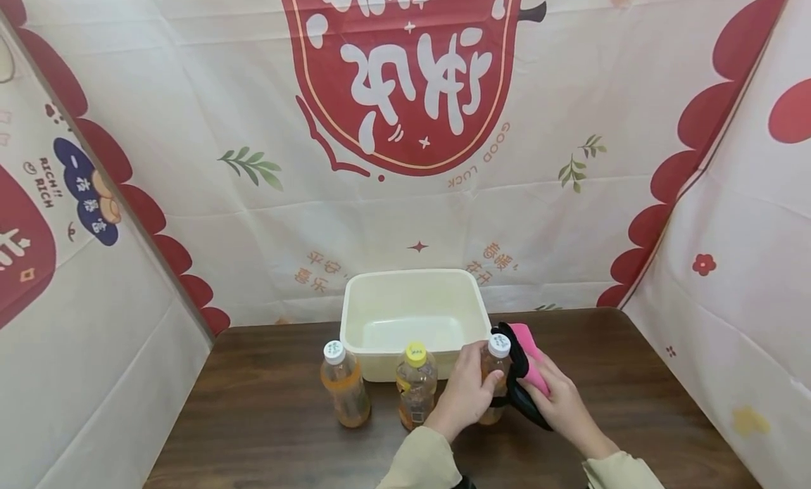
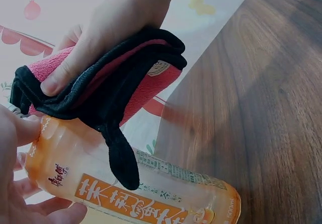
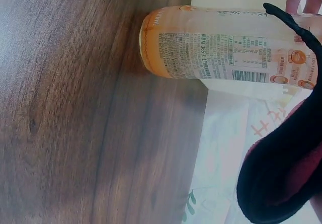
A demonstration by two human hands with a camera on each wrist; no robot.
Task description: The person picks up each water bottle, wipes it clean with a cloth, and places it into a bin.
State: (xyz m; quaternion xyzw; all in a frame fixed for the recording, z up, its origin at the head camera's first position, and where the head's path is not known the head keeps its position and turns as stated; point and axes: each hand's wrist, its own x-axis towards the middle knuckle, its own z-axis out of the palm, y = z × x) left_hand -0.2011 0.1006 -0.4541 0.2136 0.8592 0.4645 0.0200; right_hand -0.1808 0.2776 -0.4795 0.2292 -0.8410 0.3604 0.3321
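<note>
My left hand grips the upper part of a clear drink bottle with a white cap and an orange label. The bottle stands at the right of the row on the table. In my right hand is a folded pink cloth with black edging, pinched between thumb and fingers. The cloth lies against the bottle's upper side, and a black loop hangs from it over the label. In the right wrist view the black edge of the cloth covers part of the bottle's top end.
To the left stand a yellow-capped bottle and another white-capped bottle. Behind them a cream plastic basin sits at the back of the brown wooden table. Printed fabric hangs around the back and both sides.
</note>
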